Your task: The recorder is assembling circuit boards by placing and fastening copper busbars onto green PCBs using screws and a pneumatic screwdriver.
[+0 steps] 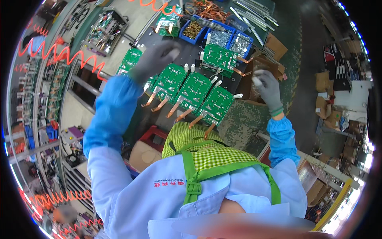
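Note:
My left hand (156,60), in a grey glove, hovers over the row of green circuit boards on the dark bench. Its fingers are curled together and slightly blurred; whatever they may hold is hidden. Below and beside it stand a board (171,81), another board (194,91) and a nearer board (217,104), with copper strips (174,108) and white tabs sticking out. My right hand (266,87), also gloved, is held apart from the boards, off the bench's right side. Its fingers are loosely bent and apart, with nothing visible in them. Close to it, another board (219,57) lies near the bins.
Blue bins hold brass-coloured parts (193,30) and silver hardware (219,38). Copper strips (209,10) are heaped behind them. An open cardboard box (254,85) stands beside the bench, near my right hand. A red coiled hose (71,55) hangs at left.

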Tool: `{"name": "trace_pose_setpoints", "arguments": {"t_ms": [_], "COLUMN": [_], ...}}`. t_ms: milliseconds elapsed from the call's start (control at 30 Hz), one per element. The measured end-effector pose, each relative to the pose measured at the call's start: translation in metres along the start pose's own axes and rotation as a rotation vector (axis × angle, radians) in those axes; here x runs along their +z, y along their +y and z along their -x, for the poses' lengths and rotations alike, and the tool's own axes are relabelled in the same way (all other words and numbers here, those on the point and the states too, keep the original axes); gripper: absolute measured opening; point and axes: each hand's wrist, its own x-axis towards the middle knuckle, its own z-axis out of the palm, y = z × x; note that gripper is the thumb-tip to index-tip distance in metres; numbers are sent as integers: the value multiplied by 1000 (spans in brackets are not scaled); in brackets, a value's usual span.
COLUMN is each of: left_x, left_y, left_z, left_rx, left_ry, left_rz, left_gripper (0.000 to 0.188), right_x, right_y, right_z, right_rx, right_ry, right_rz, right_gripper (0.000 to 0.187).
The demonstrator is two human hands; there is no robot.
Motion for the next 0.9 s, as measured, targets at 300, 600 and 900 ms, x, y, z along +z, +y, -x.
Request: {"name": "trace_pose_setpoints", "arguments": {"t_ms": [300,600,900], "left_x": [146,217,195], "left_y": [-149,-207,-195], "left_z": [-226,-241,-240], "left_rx": [38,-58,-47], "left_ry": [-678,-545,-739], "left_rz": [-740,-538,-705], "left_gripper": [37,23,23], "right_x": [37,75,165], "right_y": [-21,45,102], "right_z": [-91,-195,-281], "right_rx": [30,94,41], "right_ry": [58,-197,-311], "right_rz": [189,403,695], "right_gripper": [23,27,59]}}
